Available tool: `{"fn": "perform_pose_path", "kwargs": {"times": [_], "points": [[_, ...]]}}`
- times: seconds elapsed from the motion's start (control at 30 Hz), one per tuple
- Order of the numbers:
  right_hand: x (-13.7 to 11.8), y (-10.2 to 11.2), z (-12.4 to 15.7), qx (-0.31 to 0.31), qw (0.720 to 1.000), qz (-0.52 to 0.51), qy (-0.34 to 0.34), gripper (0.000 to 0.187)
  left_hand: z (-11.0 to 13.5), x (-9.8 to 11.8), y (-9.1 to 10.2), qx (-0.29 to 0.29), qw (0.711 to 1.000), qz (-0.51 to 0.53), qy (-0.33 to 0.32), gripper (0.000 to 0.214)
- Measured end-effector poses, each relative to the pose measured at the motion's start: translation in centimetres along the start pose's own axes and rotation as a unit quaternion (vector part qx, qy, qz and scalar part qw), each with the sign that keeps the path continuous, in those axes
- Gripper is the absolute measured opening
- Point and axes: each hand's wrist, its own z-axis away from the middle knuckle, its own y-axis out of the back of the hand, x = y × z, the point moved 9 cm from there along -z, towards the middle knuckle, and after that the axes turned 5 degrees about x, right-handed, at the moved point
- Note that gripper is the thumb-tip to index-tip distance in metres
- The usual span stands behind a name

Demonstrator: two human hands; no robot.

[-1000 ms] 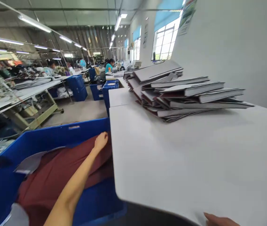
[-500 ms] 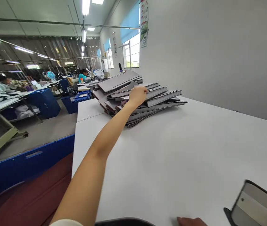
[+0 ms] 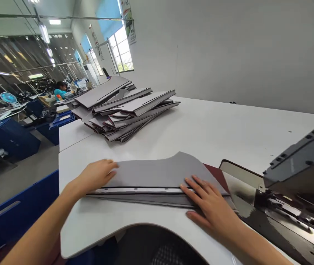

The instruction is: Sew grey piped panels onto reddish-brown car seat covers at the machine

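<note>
A grey fabric-like panel [image 3: 151, 173] with a curved far edge lies in front of me on the white table. Black piping and a pale strip run along its near side, above a folded grey layer. My left hand [image 3: 97, 176] rests on its left end, thumb and fingers apart. Flat and spread, my right hand [image 3: 206, 202] presses on its right part, across the strip. A maroon piece [image 3: 217, 176] shows from under the panel's right end, beside the sewing machine [image 3: 297, 184].
A loose stack of similar grey panels [image 3: 129, 106] sits farther back on the white table [image 3: 201, 125]. The table's near edge has a curved cutout. A blue bin [image 3: 21, 217] stands at left. Another person [image 3: 60, 90] sits in the background.
My left hand has come back from the stack, and a grey panel now lies before me. My right hand has moved onto it. The view has turned right, bringing in more of the machine.
</note>
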Motion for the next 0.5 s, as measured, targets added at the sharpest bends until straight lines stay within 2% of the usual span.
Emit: {"fn": "perform_pose_path", "kwargs": {"times": [0.07,0.1,0.17,0.2,0.27,0.33,0.37,0.43,0.5], "points": [[-1.9,-0.5,0.4,-0.029,0.999,-0.031,-0.004,0.063,-3.1,5.2,2.3,0.111,0.989,0.095,-0.03,0.04],[-2.7,-0.3,0.8,-0.03,0.999,-0.045,-0.004,0.063,-4.7,7.7,2.6,0.139,0.98,0.137,-0.027,0.043],[-3.0,0.9,2.0,-0.005,0.997,-0.067,-0.031,0.068,-7.3,13.0,1.7,0.142,0.975,0.162,-0.047,0.052],[-2.2,1.6,2.9,0.013,0.994,-0.077,-0.072,0.072,-8.2,15.3,0.9,0.142,0.973,0.171,-0.06,0.054],[1.1,2.6,5.4,0.042,0.973,-0.107,-0.202,0.085,-9.0,18.5,-0.7,0.144,0.969,0.181,-0.084,0.05],[4.3,2.4,7.8,0.023,0.934,-0.173,-0.312,0.099,-8.3,19.6,-1.1,0.168,0.96,0.198,-0.109,0.034],[5.2,2.0,8.5,-0.002,0.917,-0.215,-0.336,0.104,-7.5,19.6,-0.8,0.187,0.95,0.218,-0.123,0.027],[5.5,1.8,8.2,-0.055,0.896,-0.29,-0.331,0.1,-5.1,18.2,1.1,0.223,0.925,0.273,-0.141,0.025],[3.9,2.5,6.4,-0.088,0.885,-0.352,-0.291,0.081,-2.7,15.5,4.3,0.243,0.909,0.307,-0.14,0.027]]}}
